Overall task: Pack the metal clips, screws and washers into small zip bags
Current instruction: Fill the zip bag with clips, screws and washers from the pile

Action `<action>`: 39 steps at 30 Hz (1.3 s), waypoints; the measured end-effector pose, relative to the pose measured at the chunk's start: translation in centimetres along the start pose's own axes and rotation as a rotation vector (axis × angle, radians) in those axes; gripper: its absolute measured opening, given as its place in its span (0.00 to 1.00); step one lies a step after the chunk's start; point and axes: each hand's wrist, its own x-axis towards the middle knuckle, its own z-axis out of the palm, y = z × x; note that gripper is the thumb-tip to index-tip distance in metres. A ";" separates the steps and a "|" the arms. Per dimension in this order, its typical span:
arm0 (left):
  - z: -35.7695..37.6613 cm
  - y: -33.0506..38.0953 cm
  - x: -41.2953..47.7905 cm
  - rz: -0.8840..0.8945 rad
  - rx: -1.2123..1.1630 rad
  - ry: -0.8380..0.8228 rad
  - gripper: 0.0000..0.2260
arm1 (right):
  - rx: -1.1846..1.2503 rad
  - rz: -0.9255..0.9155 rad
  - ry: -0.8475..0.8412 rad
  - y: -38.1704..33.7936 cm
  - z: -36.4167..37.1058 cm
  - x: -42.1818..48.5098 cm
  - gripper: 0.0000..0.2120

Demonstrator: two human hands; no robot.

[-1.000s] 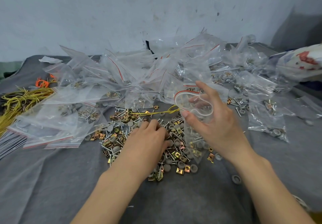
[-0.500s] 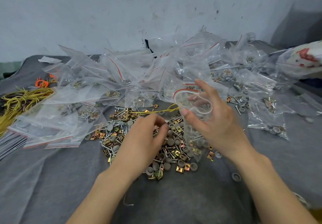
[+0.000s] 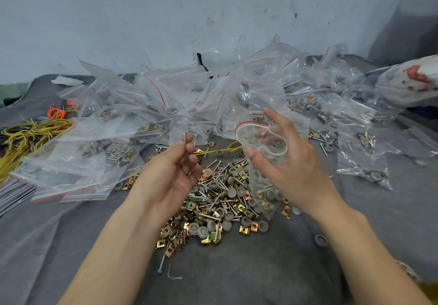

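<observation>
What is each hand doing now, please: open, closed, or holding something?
Left hand: pinches a screw between thumb and fingers.
Right hand: holds the zip bag, keeping its mouth open.

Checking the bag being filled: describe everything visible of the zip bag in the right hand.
The zip bag is small, clear plastic, with a white zip rim and red line. Its mouth is spread open. It hangs upright from the right hand, which grips the rim; its bottom, holding screws, meets the hardware pile.
</observation>
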 end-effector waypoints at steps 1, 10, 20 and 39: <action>0.0 0.0 0.0 0.015 0.008 -0.004 0.09 | -0.001 -0.001 0.000 0.0 0.0 0.0 0.32; 2.3 0.6 -0.1 0.269 0.180 -0.092 0.05 | -0.021 0.006 -0.045 -0.7 -0.2 -0.2 0.35; 5.7 1.0 -0.4 0.613 0.808 -0.110 0.03 | -0.031 -0.013 -0.021 -0.8 0.2 -0.2 0.39; 1.4 1.2 -0.1 0.535 1.385 -0.121 0.08 | -0.007 0.024 -0.027 -1.0 -0.5 -0.2 0.37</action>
